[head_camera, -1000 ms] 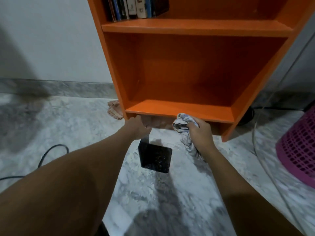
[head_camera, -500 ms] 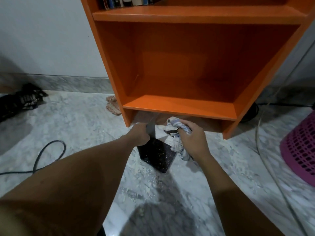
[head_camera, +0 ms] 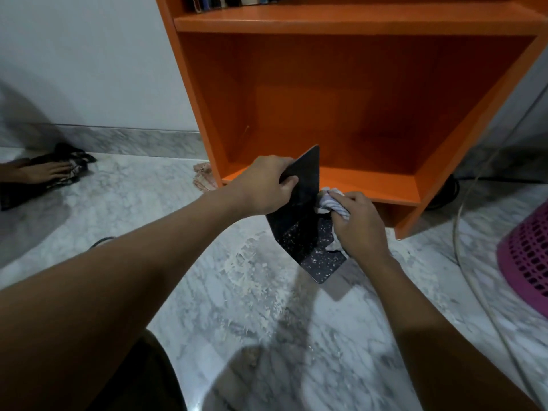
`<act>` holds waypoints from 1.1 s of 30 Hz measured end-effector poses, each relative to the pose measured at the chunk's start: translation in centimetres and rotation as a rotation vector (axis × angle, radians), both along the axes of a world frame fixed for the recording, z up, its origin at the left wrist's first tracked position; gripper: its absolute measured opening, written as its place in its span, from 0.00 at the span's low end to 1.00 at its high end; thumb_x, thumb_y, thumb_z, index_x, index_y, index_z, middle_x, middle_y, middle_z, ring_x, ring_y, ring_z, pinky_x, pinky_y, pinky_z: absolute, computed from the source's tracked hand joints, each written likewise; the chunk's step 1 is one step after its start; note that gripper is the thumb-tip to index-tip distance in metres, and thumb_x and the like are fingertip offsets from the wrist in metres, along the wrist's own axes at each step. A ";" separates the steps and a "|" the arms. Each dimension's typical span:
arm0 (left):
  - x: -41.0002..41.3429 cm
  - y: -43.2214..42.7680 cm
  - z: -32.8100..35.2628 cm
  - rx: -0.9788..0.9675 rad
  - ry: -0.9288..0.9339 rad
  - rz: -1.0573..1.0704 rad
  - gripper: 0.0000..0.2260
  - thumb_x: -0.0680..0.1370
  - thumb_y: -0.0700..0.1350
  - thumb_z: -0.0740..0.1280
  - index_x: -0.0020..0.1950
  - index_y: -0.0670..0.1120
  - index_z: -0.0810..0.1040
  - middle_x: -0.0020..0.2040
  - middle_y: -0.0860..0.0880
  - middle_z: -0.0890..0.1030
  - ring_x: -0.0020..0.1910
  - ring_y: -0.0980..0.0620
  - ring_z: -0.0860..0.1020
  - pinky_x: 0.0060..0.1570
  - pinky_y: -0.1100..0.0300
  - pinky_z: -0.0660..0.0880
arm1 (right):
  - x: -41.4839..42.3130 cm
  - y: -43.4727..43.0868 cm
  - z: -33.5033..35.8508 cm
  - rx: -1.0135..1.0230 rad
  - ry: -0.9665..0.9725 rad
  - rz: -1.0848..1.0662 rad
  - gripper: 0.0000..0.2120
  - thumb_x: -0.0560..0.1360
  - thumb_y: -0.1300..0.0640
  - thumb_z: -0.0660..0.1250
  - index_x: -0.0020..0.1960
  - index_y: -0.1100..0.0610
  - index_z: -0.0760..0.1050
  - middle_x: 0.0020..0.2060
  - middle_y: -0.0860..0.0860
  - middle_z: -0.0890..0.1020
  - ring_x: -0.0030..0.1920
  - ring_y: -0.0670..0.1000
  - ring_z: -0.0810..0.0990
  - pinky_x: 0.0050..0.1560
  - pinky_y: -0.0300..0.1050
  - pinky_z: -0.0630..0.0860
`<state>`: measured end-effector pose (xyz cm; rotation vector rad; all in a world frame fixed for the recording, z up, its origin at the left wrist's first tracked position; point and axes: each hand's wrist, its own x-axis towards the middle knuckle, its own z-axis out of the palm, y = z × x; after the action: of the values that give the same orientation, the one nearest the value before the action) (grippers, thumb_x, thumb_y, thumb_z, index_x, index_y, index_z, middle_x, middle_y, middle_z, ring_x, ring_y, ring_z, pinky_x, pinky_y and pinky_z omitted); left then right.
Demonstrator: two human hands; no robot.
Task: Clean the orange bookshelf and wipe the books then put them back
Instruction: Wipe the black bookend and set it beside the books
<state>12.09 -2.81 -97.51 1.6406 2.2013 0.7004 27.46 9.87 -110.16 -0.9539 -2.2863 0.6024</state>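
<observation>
- Gripping the upright leaf of the bookend (head_camera: 302, 221) by its left edge, the left hand (head_camera: 267, 185) had its thumb on the near face and its fingers wrapped round the back.
- The right hand (head_camera: 358, 226) was clenched round a bunched cloth (head_camera: 332, 201), which it pressed against the leaf's right edge, above the bend.
- The bookend hung just in front of the front edge of the shelf's (head_camera: 192, 93) bottom board. It seemed clear of the floor (head_camera: 237, 292), since its shadow fell apart from it.
- Handling, as I judged it: a thin, bent metal sheet, stiff and light, unlikely to break. The smooth finish could slip, and the edges might bite a palm.
- The best hold looked like a pinch across the flat of one leaf, near the bend. That would steady it against the push of the cloth and leave the other leaf free for wiping.
- Looks: it was L-shaped and black, with rounded corners. Pale dust speckled the lower leaf thickly, while the upper leaf was darker and cleaner.
- The bottom bay stood bare, and books (head_camera: 231, 0) lined the left end of the board above.
- A crumpled rag (head_camera: 203, 179) lay at the shelf's left foot. A cable (head_camera: 474, 277) ran along the floor's right side, and a pink basket (head_camera: 527, 253) sat at the right edge.
</observation>
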 end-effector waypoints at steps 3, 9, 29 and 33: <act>-0.2 -1.0 0.4 0.093 0.020 0.026 0.12 0.83 0.42 0.60 0.65 0.41 0.75 0.44 0.49 0.78 0.37 0.56 0.76 0.29 0.74 0.70 | -1.2 -1.7 0.1 0.123 -0.081 0.045 0.19 0.74 0.63 0.67 0.64 0.54 0.78 0.57 0.55 0.78 0.56 0.58 0.74 0.47 0.50 0.75; -1.8 -1.8 0.2 0.212 0.022 0.108 0.08 0.82 0.42 0.62 0.59 0.44 0.77 0.45 0.50 0.78 0.40 0.58 0.76 0.33 0.78 0.69 | -4.0 -7.2 -0.5 0.204 -0.327 0.298 0.11 0.72 0.65 0.65 0.52 0.66 0.80 0.54 0.59 0.78 0.51 0.59 0.75 0.47 0.53 0.77; -4.4 -2.9 -1.7 0.140 0.051 0.181 0.10 0.83 0.41 0.60 0.63 0.42 0.75 0.51 0.48 0.78 0.53 0.43 0.79 0.53 0.54 0.77 | -2.5 -12.7 -6.1 -0.077 -0.380 0.573 0.14 0.76 0.59 0.66 0.62 0.54 0.78 0.56 0.49 0.77 0.55 0.52 0.77 0.53 0.45 0.76; -4.3 -2.5 -1.6 0.134 0.054 0.179 0.10 0.83 0.42 0.60 0.63 0.43 0.74 0.50 0.49 0.77 0.48 0.48 0.77 0.49 0.58 0.77 | -1.7 -12.0 -4.5 -0.062 -0.198 0.506 0.15 0.73 0.54 0.64 0.59 0.51 0.80 0.50 0.45 0.77 0.46 0.47 0.76 0.43 0.45 0.77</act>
<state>7.79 -5.34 -99.13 1.5526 2.4097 0.8779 25.71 -2.12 -114.70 -0.4692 -2.7221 0.8189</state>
